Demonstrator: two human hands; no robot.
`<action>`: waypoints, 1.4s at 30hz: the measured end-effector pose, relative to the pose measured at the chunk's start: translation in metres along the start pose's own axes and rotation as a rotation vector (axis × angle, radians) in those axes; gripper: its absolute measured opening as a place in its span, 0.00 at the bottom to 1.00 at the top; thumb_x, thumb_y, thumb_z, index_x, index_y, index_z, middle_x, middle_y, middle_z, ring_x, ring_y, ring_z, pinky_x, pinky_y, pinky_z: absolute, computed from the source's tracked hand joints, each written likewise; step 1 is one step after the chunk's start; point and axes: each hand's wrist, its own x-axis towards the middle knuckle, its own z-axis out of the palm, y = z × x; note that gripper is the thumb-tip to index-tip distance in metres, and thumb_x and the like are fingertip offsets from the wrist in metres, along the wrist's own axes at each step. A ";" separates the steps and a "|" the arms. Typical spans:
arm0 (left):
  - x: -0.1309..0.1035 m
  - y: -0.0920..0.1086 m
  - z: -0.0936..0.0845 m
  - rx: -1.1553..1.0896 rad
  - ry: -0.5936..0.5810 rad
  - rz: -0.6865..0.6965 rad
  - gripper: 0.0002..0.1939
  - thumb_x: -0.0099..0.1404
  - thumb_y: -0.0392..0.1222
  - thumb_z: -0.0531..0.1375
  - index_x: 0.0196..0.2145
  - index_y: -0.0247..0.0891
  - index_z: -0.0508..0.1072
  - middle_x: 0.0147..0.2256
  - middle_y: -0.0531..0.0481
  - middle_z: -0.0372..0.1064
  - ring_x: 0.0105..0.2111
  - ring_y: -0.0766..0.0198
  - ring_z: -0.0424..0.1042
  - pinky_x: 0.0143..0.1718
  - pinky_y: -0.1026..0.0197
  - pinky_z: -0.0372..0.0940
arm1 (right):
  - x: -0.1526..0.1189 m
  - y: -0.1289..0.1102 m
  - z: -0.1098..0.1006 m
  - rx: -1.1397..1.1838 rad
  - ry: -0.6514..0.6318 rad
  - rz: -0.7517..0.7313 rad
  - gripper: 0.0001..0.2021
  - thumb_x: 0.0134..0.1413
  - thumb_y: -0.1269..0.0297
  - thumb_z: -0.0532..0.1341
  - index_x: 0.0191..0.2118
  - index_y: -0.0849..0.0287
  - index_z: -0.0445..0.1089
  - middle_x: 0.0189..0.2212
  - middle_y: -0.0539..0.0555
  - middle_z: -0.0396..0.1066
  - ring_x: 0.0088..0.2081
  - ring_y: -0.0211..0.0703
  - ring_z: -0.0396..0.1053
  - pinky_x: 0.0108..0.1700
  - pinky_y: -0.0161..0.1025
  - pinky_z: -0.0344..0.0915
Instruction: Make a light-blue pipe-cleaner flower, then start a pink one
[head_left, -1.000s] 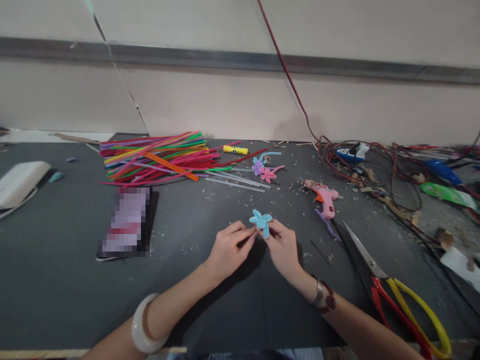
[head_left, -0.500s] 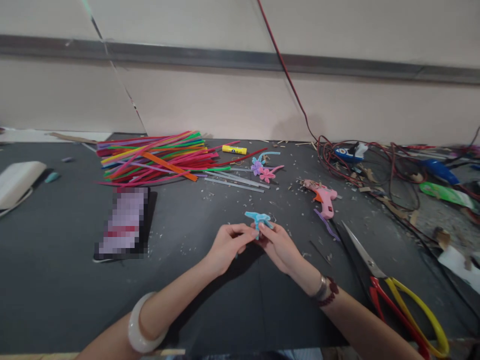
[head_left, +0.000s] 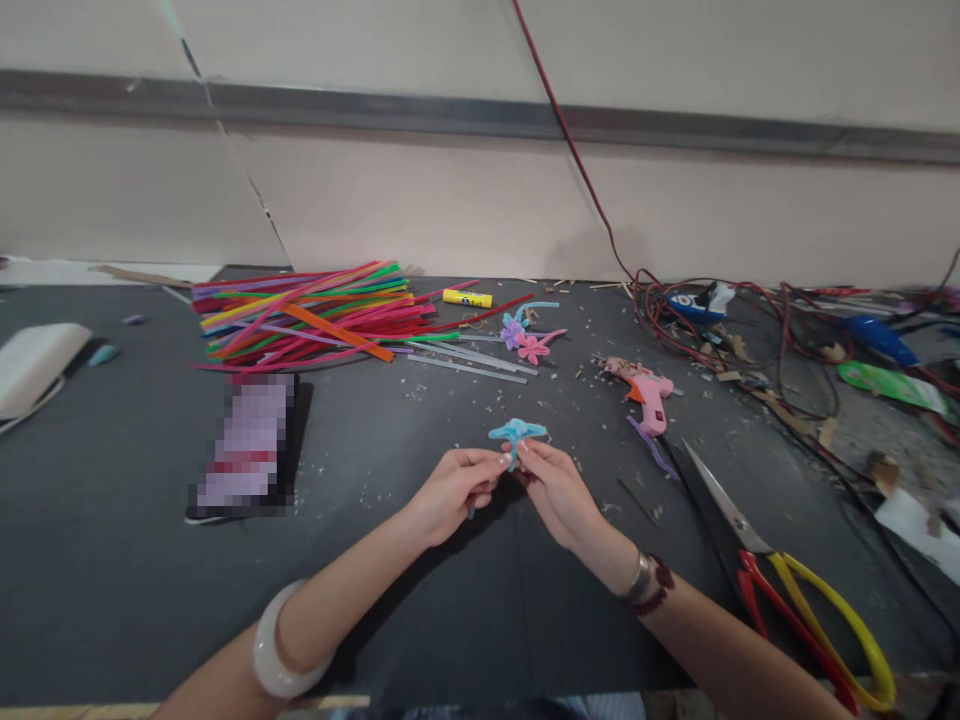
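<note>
As my left hand (head_left: pixel 452 497) and right hand (head_left: pixel 559 492) pinch a petalled blue chenille flower (head_left: pixel 517 430), unshaped multicoloured chenille stems (head_left: pixel 315 302) fill ten o'clock.

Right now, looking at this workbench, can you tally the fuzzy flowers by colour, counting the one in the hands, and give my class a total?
Blue: 2 (the held flower, in the left hand and right hand; the blue flower on the table)
Purple: 1 (purple flower)
Pink: 1 (pink flower)
Total: 4
</note>
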 end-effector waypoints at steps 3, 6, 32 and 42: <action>0.002 -0.002 0.001 -0.250 -0.102 -0.165 0.10 0.54 0.44 0.59 0.25 0.32 0.71 0.17 0.60 0.42 0.16 0.75 0.39 0.15 0.70 0.37 | 0.001 0.000 -0.001 0.217 -0.135 0.148 0.07 0.45 0.60 0.61 0.29 0.57 0.72 0.23 0.48 0.65 0.26 0.34 0.61 0.34 0.34 0.59; 0.000 -0.002 0.002 -0.102 0.030 -0.053 0.10 0.54 0.43 0.59 0.25 0.32 0.72 0.16 0.58 0.47 0.16 0.75 0.44 0.15 0.69 0.41 | 0.002 -0.001 -0.001 0.173 -0.142 0.169 0.08 0.46 0.60 0.60 0.27 0.57 0.71 0.22 0.48 0.65 0.25 0.33 0.60 0.32 0.33 0.58; -0.010 -0.003 0.009 0.650 0.380 0.466 0.09 0.56 0.41 0.57 0.24 0.36 0.75 0.21 0.52 0.61 0.22 0.70 0.58 0.22 0.67 0.52 | -0.004 -0.002 0.003 -0.232 0.174 -0.092 0.08 0.37 0.62 0.65 0.23 0.62 0.70 0.19 0.48 0.65 0.23 0.34 0.58 0.27 0.33 0.54; -0.001 -0.004 0.002 -0.474 -0.172 -0.230 0.07 0.57 0.37 0.58 0.27 0.30 0.72 0.18 0.58 0.48 0.15 0.78 0.44 0.13 0.75 0.41 | 0.000 -0.006 -0.001 0.257 -0.041 0.170 0.07 0.38 0.63 0.66 0.25 0.61 0.71 0.23 0.49 0.66 0.26 0.33 0.61 0.32 0.32 0.60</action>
